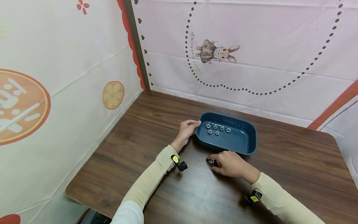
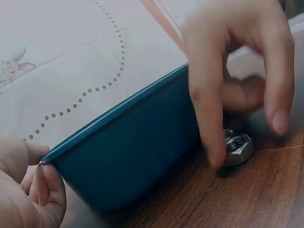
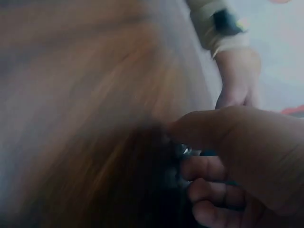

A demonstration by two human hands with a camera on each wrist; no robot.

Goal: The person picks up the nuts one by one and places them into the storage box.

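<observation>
A dark blue plastic tray (image 1: 236,146) sits on the table, with several metal hex nuts (image 1: 222,128) lying on its floor toward the left side. My left hand (image 1: 185,133) pinches the tray's left rim between thumb and fingers. In front of the tray, my right hand (image 1: 232,164) reaches down over a hex nut (image 2: 240,150) on the tabletop, its thumb and forefinger apart on either side. Part of a second nut (image 2: 229,134) shows behind it in the left wrist view. The right wrist view is blurred, and the fingers hide most of the nuts there.
The brown wood-grain table (image 1: 156,115) has rounded corners. Printed cloth walls (image 1: 260,43) stand along its back and left edges. Both forearms wear cream sleeves (image 1: 149,177) with a black wrist device (image 1: 179,163) on each.
</observation>
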